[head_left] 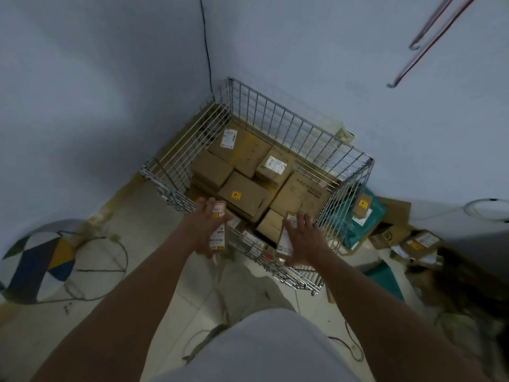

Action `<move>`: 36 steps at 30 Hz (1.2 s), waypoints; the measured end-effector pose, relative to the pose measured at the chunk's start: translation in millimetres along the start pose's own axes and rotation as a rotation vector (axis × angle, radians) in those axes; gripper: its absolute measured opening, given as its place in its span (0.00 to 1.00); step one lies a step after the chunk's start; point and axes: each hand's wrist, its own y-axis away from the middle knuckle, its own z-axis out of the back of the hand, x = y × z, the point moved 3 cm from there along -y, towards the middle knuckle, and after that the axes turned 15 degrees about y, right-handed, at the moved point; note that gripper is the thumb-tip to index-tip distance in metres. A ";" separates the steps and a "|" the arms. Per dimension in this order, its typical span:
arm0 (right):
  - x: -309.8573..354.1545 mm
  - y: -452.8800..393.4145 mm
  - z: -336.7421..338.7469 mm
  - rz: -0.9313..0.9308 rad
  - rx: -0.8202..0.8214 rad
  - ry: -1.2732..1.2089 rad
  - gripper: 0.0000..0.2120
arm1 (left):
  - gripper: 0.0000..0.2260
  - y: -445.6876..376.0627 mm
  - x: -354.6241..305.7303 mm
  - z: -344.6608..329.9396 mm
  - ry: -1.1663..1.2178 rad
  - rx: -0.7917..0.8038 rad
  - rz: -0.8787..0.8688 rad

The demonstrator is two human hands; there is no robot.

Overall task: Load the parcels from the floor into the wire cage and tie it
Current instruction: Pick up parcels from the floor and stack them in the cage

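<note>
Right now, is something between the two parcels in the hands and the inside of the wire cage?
Only the cage's near wall. Each hand holds a small parcel at about rim height there. The cage is open on top, with boxes covering its floor, so the parcels must land on those.

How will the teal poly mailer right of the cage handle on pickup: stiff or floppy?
The teal mailer is probably floppy: its surface is creased and it slumps against the wire cage. The film looks glossy, so possibly slippery. A small carton rests on it and would likely slide off if the mailer is lifted first.
</note>
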 end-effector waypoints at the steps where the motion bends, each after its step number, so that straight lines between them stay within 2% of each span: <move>1: 2.2 -12.6 1.8 -0.004 0.010 0.002 0.63 | 0.56 -9.5 10.6 6.8 -0.015 0.001 0.003; 6: 11.7 -84.8 6.1 -0.007 0.007 0.072 0.63 | 0.56 -56.5 68.8 56.6 -0.093 -0.003 0.006; 9: 15.7 -110.8 8.7 -0.116 0.113 -0.009 0.62 | 0.56 -88.9 93.2 81.4 -0.215 -0.015 -0.006; 12: 23.1 -134.0 13.3 -0.195 0.137 -0.116 0.63 | 0.56 -120.1 104.1 85.5 -0.154 -0.072 0.080; 17: 34.3 -159.7 20.3 -0.286 0.240 -0.207 0.61 | 0.55 -161.6 112.9 66.1 -0.028 0.027 0.091; 20: 40.4 -178.2 28.4 -0.479 0.305 -0.457 0.61 | 0.54 -181.8 124.3 62.4 0.115 0.027 0.159; 24: 69.7 -216.6 29.6 -0.664 0.512 -0.810 0.63 | 0.52 -210.1 148.3 45.2 0.133 0.067 0.189; 27: 99.4 -252.7 23.5 -0.780 0.569 -0.953 0.62 | 0.52 -240.8 170.0 20.5 0.263 0.090 0.267; 31: 145.7 -305.6 -1.4 -0.924 0.707 -1.081 0.61 | 0.57 -296.6 205.5 -31.8 0.343 0.195 0.409; 36: 197.3 -375.6 -55.7 -0.909 0.893 -1.207 0.63 | 0.54 -359.2 236.8 -86.1 0.274 0.296 0.394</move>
